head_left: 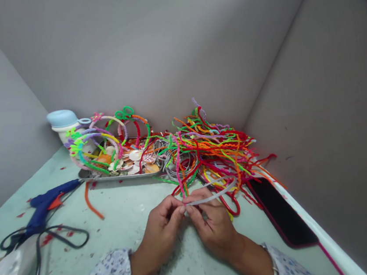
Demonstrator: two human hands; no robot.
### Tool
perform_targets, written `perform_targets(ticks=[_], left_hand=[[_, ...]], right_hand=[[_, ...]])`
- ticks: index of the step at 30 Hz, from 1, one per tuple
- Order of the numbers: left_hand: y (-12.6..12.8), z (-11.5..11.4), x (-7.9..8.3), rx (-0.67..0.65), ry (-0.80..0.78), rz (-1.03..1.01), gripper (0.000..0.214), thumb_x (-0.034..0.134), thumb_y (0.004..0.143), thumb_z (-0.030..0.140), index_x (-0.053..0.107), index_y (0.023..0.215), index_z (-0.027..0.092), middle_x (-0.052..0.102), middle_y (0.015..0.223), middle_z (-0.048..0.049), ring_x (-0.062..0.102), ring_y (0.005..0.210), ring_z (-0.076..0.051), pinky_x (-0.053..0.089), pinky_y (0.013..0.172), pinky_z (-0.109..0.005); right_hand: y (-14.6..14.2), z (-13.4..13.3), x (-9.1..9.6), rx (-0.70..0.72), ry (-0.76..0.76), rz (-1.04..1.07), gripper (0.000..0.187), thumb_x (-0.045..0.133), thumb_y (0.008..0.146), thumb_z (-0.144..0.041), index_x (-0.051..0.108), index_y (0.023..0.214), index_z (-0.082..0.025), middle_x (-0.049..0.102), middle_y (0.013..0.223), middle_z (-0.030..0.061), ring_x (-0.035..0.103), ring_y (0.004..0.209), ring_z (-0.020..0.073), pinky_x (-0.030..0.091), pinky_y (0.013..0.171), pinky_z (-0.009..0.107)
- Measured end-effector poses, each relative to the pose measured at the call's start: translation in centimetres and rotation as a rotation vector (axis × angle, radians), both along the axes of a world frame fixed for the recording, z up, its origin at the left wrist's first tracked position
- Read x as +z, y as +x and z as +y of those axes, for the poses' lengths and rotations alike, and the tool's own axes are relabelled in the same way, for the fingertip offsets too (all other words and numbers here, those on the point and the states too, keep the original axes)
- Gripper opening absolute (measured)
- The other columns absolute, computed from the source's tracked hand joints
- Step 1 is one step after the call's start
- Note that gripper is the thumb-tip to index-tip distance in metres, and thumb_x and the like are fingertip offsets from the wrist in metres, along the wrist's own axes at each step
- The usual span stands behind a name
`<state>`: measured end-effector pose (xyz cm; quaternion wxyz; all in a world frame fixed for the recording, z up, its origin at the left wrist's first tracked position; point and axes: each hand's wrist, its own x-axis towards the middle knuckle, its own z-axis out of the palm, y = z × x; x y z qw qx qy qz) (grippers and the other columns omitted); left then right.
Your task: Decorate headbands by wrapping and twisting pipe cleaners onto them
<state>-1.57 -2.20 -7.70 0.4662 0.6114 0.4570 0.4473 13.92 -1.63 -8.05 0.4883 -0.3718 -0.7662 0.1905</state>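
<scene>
Close together above the table, my left hand (162,223) and my right hand (216,223) meet at the fingertips, both closed in a pinch. A bare, pale plastic headband (222,190) runs off to the right from the right fingers. Between the fingertips, at the headband's end, a pink pipe cleaner (178,164) is pinched by the left hand; its long free part stands up away from me. Just beyond the hands lies a tangled pile of coloured pipe cleaners (217,142). The exact contact point is partly hidden by the thumbs.
On a metal tray (125,177) are shells and several wrapped headbands (117,140). A white bottle (64,124) with a blue lid stands behind. At left lie a blue glue gun (43,213) and an orange pipe cleaner (91,203). A black phone (283,214) lies at right.
</scene>
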Motion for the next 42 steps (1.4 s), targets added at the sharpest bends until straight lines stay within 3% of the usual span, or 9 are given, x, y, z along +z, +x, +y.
perform_targets(ticks=[13, 21, 27, 42], left_hand=[[-0.08, -0.47, 0.03, 0.022, 0.178, 0.233, 0.02, 0.046, 0.093, 0.028, 0.059, 0.083, 0.017, 0.061, 0.074, -0.0006, 0.054, 0.069, -0.014, 0.041, 0.065, -0.024], [-0.12, -0.61, 0.3, 0.018, 0.278, 0.343, 0.017, 0.045, 0.092, 0.023, 0.06, 0.083, 0.018, 0.06, 0.077, -0.002, 0.054, 0.07, -0.015, 0.041, 0.065, -0.024], [-0.08, -0.83, -0.01, 0.037, 0.278, 0.375, 0.017, 0.045, 0.092, 0.023, 0.059, 0.084, 0.018, 0.061, 0.077, -0.0028, 0.055, 0.069, -0.015, 0.042, 0.065, -0.025], [-0.02, -0.81, 0.26, 0.075, 0.304, 0.356, 0.016, 0.047, 0.091, 0.02, 0.063, 0.088, 0.02, 0.064, 0.083, -0.0039, 0.058, 0.076, -0.016, 0.044, 0.069, -0.024]], right_hand=[[-0.02, 0.15, -0.53, -0.069, 0.029, -0.094, 0.017, 0.046, 0.091, -0.016, 0.063, 0.09, -0.015, 0.063, 0.094, 0.0111, 0.058, 0.098, 0.0219, 0.048, 0.085, 0.034], [0.09, -0.03, -0.5, -0.075, -0.038, -0.157, 0.02, 0.041, 0.093, -0.021, 0.059, 0.087, -0.016, 0.065, 0.081, 0.0072, 0.062, 0.077, 0.0199, 0.046, 0.068, 0.03], [0.0, -0.17, -0.26, -0.147, 0.012, -0.181, 0.025, 0.041, 0.092, -0.021, 0.051, 0.07, -0.019, 0.057, 0.063, 0.0018, 0.054, 0.059, 0.016, 0.036, 0.056, 0.027], [-0.39, -0.53, 0.01, -0.188, -0.042, -0.153, 0.027, 0.042, 0.092, -0.023, 0.054, 0.069, -0.019, 0.056, 0.06, 0.001, 0.053, 0.057, 0.0154, 0.035, 0.053, 0.026]])
